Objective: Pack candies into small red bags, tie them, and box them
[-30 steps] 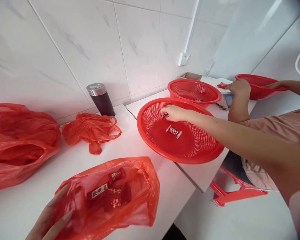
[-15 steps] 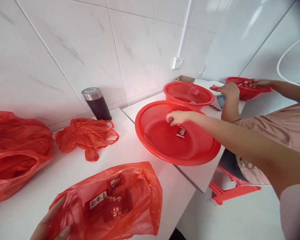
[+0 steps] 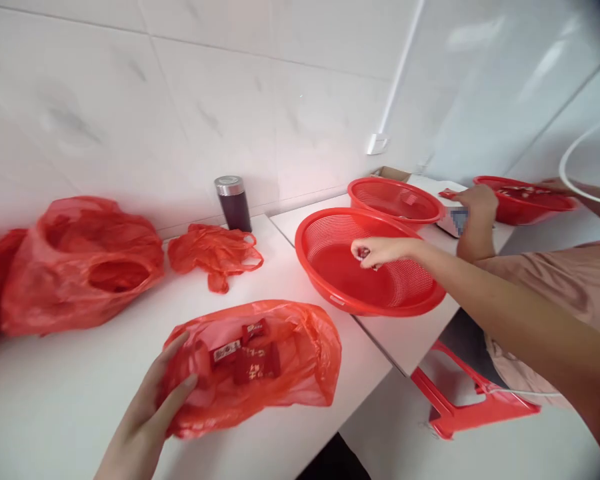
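Note:
At the left end of an opened red plastic bag (image 3: pixel 310 360), my left hand (image 3: pixel 145 407) grips the film between thumb and fingers. Several small red packets (image 3: pixel 257 363) with pale lettering lie inside it. Over the nearer red perforated basket (image 3: pixel 325 287), my right hand (image 3: pixel 387 251) is closed on a small wrapped candy (image 3: pixel 363 253). Its fingers cover most of the wrapper, so I cannot tell whether more than one is held. The visible basket floor beneath is bare red plastic.
A dark tumbler (image 3: pixel 233 205) stands by the wall, near a crumpled red bag (image 3: pixel 210 250). A larger red bag (image 3: pixel 65 287) sits left. Behind is a second red basket (image 3: pixel 365 200). A co-worker's hand (image 3: pixel 480 200) is at right, above a red stool (image 3: pixel 455 407).
The view has shifted left. The dark red packet seen on the basket floor no longer shows there, and my right hand has risen slightly with a wrapper in its fingers.

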`<state>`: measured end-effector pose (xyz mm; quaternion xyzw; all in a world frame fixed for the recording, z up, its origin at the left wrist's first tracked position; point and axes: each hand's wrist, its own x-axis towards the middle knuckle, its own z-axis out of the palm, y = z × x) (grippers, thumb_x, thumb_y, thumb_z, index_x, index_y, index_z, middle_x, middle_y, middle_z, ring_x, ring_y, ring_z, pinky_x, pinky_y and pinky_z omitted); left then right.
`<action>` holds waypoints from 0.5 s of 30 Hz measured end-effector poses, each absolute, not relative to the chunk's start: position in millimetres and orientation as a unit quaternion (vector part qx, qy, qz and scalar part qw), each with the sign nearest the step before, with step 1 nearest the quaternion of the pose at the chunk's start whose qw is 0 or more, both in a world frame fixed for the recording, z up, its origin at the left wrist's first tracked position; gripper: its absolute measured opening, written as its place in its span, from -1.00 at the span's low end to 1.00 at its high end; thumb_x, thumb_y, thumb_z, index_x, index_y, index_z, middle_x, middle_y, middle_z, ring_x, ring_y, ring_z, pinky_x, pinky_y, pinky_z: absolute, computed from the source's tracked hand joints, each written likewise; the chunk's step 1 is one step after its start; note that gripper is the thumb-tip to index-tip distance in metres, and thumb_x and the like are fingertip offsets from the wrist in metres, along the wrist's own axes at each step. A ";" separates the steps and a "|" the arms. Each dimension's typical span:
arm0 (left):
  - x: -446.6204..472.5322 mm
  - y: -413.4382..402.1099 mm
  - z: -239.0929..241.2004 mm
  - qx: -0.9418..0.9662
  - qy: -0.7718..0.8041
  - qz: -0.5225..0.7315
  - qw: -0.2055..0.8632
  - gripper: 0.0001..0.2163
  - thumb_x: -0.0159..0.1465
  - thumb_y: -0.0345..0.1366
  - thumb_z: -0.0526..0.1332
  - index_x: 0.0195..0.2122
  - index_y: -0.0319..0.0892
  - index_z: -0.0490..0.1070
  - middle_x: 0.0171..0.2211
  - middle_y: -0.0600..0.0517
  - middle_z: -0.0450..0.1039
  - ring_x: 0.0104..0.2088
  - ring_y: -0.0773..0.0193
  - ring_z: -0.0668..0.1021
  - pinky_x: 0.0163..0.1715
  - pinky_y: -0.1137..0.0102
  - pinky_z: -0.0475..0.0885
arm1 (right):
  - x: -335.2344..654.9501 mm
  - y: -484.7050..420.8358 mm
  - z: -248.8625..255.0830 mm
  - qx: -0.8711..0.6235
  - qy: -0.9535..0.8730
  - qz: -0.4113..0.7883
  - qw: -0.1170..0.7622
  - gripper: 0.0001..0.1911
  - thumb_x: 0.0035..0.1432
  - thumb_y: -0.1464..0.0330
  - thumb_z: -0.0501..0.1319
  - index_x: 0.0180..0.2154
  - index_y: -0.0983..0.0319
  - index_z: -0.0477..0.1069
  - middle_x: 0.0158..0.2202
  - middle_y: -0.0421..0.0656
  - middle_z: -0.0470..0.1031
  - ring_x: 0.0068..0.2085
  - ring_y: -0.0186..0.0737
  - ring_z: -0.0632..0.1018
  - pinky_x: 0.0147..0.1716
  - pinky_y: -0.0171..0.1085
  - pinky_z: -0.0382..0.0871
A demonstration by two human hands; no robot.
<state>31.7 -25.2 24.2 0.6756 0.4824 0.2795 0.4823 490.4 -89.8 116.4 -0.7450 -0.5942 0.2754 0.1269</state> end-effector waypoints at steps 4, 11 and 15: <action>42.8 -36.6 44.6 0.643 0.495 0.285 0.509 -0.43 0.22 0.03 0.17 0.26 0.19 0.13 0.31 0.04 0.13 0.27 -0.05 0.23 0.17 0.06 0.27 | 400.2 -79.3 155.6 -0.601 -0.679 0.360 0.219 -0.78 0.06 0.30 0.19 -0.22 0.15 0.25 -0.25 -0.20 0.41 -0.31 -0.28 0.47 -0.34 -0.27 0.38; 40.3 -44.0 44.8 0.682 0.433 0.332 0.487 -0.42 0.24 -0.02 0.14 0.29 0.11 0.11 0.32 0.01 0.11 0.27 0.02 0.25 0.16 0.19 0.29 | 270.1 -77.5 118.6 -0.608 -0.765 0.213 -0.021 -0.63 -0.09 0.25 0.33 -0.16 0.03 0.38 -0.04 -0.13 0.39 -0.15 0.03 0.49 -0.47 -0.17 0.37; 33.9 -37.7 42.4 0.706 0.474 0.317 0.421 -0.42 0.22 -0.05 0.15 0.28 0.11 0.11 0.22 -0.03 0.29 0.10 0.04 0.45 0.01 0.21 0.43 | 290.2 -91.3 92.9 -0.609 -0.777 0.157 -0.008 -0.79 -0.19 0.40 0.37 -0.44 0.10 0.40 -0.36 -0.11 0.45 -0.25 0.09 0.51 -0.38 -0.04 0.34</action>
